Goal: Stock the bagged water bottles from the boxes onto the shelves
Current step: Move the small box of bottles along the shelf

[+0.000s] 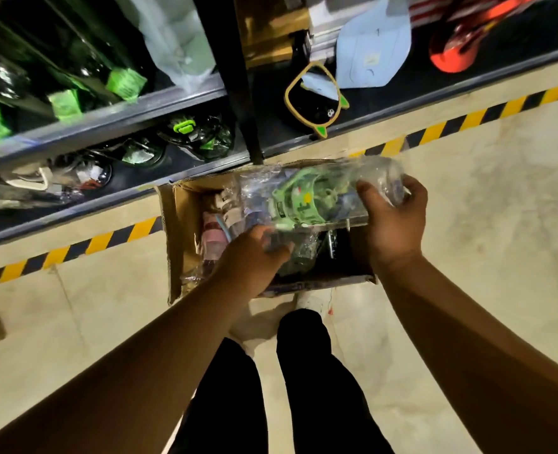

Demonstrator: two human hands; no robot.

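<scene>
Both hands lift a bagged green bottle (304, 198) above the box (174, 244): the left hand (254, 257) curls round its near end, the right hand (392, 217) round its far end. The shelves (107, 121) already hold several bagged bottles; a pink bottle (213, 237) and others remain boxed, so stocking looks partly done.

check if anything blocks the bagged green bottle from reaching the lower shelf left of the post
Nothing visible lies between the bagged green bottle, in the left hand and right hand above the box, and the lower shelf. Stocked bottles already crowd it.
</scene>
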